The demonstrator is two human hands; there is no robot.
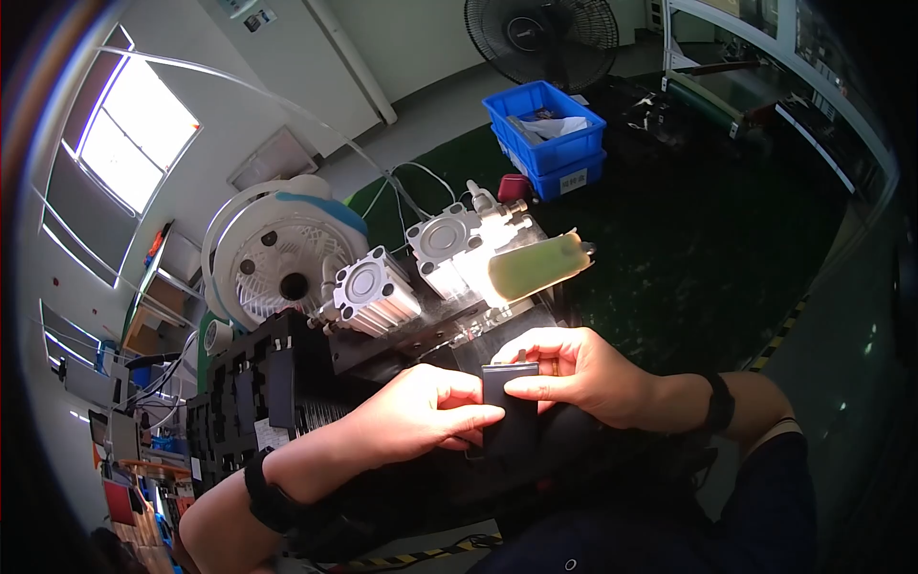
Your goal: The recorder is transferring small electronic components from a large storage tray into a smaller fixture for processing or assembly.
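Between my two hands is a flat, dark rectangular piece (509, 423) with a thin lighter top edge. My left hand (421, 411) pinches its left side between thumb and fingers. My right hand (588, 376) grips the upper right corner, its thumb lying across the front face and its fingers behind. Just beyond the hands stands a fixture with two silver pneumatic cylinders, a nearer one (373, 295) and a farther one (448, 244). A green pad-like block (537, 268) sits at its right, brightly lit. What lies behind the piece is hidden by my fingers.
Black slotted trays (239, 387) stand left of my left forearm. A white and blue fan (287, 251) is beyond them. Blue bins (545, 143) are stacked on the green surface at the back, near a black fan (535, 38). Air hoses (316, 113) run to the fixture.
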